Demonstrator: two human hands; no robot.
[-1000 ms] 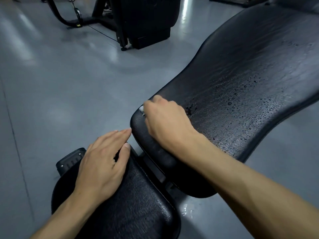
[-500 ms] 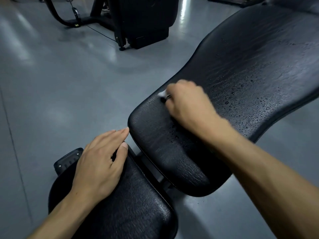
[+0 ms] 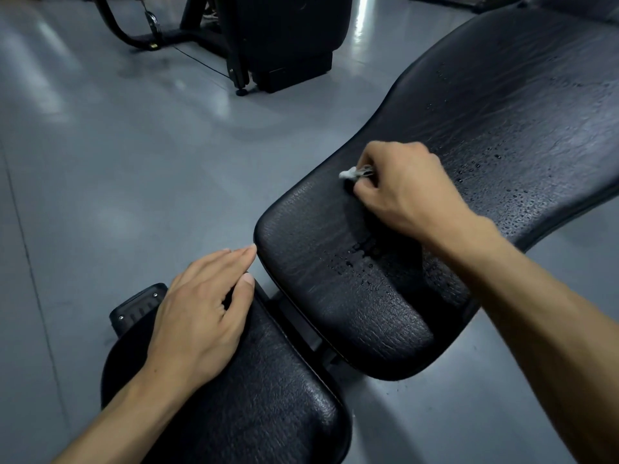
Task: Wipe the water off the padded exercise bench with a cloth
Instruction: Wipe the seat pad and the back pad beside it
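Right hand (image 3: 407, 192) grips a balled white cloth (image 3: 355, 173) against the wet black bench (image 3: 502, 128); left hand (image 3: 201, 316) rests flat, fingers straight, on the seat pad (image 3: 268, 396). Grey floor (image 3: 134, 145).

Premises identified as a gym or fitness training room. Evidence: a padded exercise bench (image 3: 502, 135) upholstered in black textured vinyl, with a separate seat pad (image 3: 254, 380) set just beside the long back pad across a narrow gap; a smooth grey coated floor (image 3: 100, 135) reflecting overhead lighting. Further evidence stands well apart beyond the bench: a black exercise machine (image 3: 278, 35) on a curved tubular frame, with a thin cable (image 3: 201, 63) running low over the floor.
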